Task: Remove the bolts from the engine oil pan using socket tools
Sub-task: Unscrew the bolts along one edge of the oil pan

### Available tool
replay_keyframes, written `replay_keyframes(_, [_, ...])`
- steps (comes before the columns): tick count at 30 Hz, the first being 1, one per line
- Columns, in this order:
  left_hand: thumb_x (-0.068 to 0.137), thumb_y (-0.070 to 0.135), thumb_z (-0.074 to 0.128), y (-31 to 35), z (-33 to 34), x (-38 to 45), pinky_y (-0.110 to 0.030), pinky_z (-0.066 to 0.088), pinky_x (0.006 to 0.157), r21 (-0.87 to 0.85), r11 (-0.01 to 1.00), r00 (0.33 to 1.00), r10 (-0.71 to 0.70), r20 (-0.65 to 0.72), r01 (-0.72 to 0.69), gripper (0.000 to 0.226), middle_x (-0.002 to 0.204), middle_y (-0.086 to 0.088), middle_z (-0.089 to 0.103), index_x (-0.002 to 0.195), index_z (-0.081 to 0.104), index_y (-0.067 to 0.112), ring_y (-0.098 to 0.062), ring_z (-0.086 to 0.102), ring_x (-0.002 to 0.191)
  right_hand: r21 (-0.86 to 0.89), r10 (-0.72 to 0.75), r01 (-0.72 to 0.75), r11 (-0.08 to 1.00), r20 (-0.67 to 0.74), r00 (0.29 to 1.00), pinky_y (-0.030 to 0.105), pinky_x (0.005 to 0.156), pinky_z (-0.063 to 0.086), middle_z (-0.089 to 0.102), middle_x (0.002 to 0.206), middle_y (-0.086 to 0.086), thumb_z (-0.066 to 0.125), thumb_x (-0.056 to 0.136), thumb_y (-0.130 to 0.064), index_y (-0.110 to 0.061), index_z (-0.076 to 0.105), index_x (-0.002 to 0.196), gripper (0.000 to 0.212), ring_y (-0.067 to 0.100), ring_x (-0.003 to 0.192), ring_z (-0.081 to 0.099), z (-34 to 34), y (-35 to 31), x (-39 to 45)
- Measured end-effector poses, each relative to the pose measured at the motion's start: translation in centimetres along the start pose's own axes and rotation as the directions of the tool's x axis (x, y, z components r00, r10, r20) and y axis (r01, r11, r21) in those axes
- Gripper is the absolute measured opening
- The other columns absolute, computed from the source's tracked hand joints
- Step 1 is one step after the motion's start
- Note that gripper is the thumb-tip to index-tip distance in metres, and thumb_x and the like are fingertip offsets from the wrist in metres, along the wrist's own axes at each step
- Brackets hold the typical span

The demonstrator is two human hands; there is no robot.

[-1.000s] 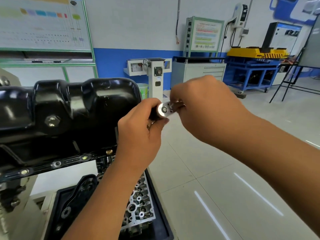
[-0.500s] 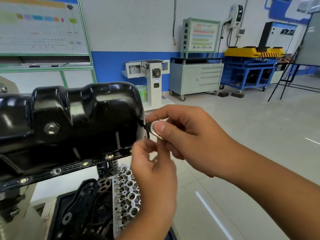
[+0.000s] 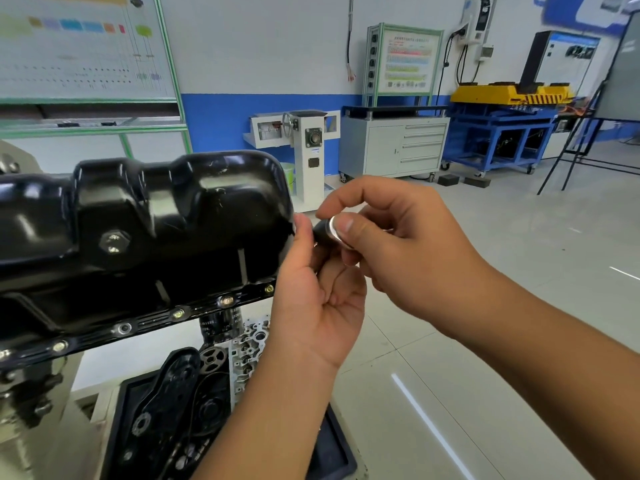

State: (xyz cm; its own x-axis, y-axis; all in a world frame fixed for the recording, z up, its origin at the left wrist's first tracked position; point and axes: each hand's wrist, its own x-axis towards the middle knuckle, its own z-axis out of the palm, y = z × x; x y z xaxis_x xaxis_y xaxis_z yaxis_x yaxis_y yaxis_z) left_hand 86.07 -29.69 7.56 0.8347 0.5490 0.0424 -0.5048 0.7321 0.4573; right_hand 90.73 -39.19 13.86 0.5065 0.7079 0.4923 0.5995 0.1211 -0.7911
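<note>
Left hand (image 3: 313,303) has risen beside the pan's right end, black oil pan (image 3: 145,216) mid-left with flange bolts (image 3: 178,314) below, left fingers curled loosely — right hand (image 3: 398,244) at centre pinching the socket tool (image 3: 330,232).

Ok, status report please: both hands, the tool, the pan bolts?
Right hand pinches ratchet head. Left hand cupped below, contents hidden. Oil pan flange bolts in place. Nothing blocking.

Both hands (image 3: 349,268) grip socket tool (image 3: 329,233) beside oil pan (image 3: 156,220).
</note>
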Motion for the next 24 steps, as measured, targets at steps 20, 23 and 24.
replay_keyframes(20, [0.089,0.028,0.059,-2.1,-1.1,0.7,-0.014,0.026,0.036,-0.107,0.991,0.995,-0.076,0.060,0.082,0.026,0.038,0.008,0.028,0.088,0.076,0.009,-0.009,0.025,0.030,-0.673,0.043,-0.137,0.727,-0.154,0.987,0.028,0.046,0.024,0.045,0.054,0.002,0.055,0.090,-0.065,-0.018,0.044,0.056,0.059,0.016,0.051,0.043,-0.2,0.4,-0.3])
replay_keyframes(23, [0.087,0.037,0.060,-2.4,-1.0,0.9,-0.015,0.023,0.041,-0.040,0.996,0.997,-0.077,-0.004,0.077,0.037,0.038,0.009,0.032,0.062,0.077,0.015,-0.008,0.027,0.033,-0.795,0.064,-0.098,0.598,-0.074,0.995,0.026,0.046,0.023,0.043,0.063,0.004,0.060,0.097,-0.048,-0.020,0.038,0.059,0.052,0.019,0.052,0.041,-0.1,0.0,0.2])
replay_keyframes(24, [0.088,0.041,0.060,-2.4,-1.0,1.0,-0.017,0.024,0.045,-0.011,0.996,0.996,-0.083,-0.026,0.083,0.042,0.040,0.009,0.036,0.058,0.075,0.016,-0.008,0.028,0.037,-0.827,0.060,-0.066,0.559,-0.039,0.997,0.025,0.046,0.023,0.043,0.066,0.003,0.063,0.097,-0.040,-0.021,0.037,0.061,0.048,0.018,0.053,0.041,-0.2,-0.1,0.2])
